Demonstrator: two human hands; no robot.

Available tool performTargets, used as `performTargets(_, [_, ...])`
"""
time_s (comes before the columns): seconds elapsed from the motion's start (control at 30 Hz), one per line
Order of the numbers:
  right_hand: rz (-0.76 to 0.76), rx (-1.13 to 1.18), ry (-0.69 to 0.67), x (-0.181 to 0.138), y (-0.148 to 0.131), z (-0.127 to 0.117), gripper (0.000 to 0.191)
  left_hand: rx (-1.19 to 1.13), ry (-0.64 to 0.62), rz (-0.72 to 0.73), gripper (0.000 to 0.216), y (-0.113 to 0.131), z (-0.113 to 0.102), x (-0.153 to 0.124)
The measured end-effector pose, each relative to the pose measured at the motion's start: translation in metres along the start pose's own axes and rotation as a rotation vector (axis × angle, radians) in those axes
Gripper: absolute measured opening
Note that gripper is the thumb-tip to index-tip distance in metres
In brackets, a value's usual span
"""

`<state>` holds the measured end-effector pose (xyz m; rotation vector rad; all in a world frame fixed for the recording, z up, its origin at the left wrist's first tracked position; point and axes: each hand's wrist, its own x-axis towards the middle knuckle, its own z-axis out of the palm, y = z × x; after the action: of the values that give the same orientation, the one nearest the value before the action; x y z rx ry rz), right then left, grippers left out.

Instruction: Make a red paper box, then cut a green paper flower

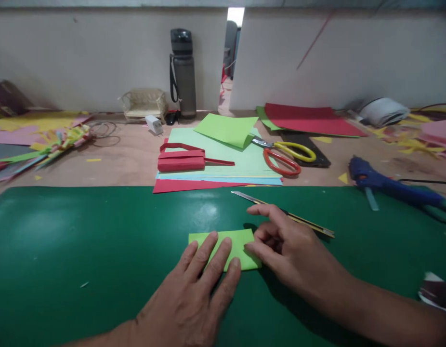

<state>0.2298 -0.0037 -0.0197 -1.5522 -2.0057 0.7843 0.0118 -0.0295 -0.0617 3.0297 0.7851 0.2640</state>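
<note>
A folded piece of light green paper (pixel 245 261) lies on the green mat (pixel 100 231). My left hand (pixel 196 284) rests flat over its left and middle part, fingers spread. At the paper's right edge is my right hand (pixel 291 248), its thumb on the paper and its middle finger curled against the edge; the index finger sticks out above, free. Just behind the right hand a yellow and black craft knife (pixel 309 223) lies slantwise, blade pointing left, partly covered by the fingers.
Behind the mat, a red folded-paper piece (pixel 181 160) and scissors (pixel 286 156) lie on stacked coloured sheets (pixel 208 177). A blue glue gun (pixel 392 183) is at right, a dark bottle (pixel 185 82) by the wall. Paper strips (pixel 60 149) lie left, red sheets (pixel 313 118) at the back.
</note>
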Motion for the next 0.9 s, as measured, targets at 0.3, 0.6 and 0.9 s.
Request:
performTargets(0.3, [0.058,-0.016,-0.024,0.0008,-0.001,-0.0015,0.027,0.053,0.093,0.021,0.075,-0.003,0.0079,-0.0012])
performTargets(0.6, [0.057,-0.141,-0.049,0.0038,-0.0031,-0.0061,0.027,0.051,0.098,0.017,0.073,-0.0031,0.0079,-0.0025])
performTargets(0.9, [-0.046,-0.178,-0.04,0.0023,0.0034,-0.0085,0.019,0.061,0.063,0.007,0.081,-0.0024,0.0022,-0.0001])
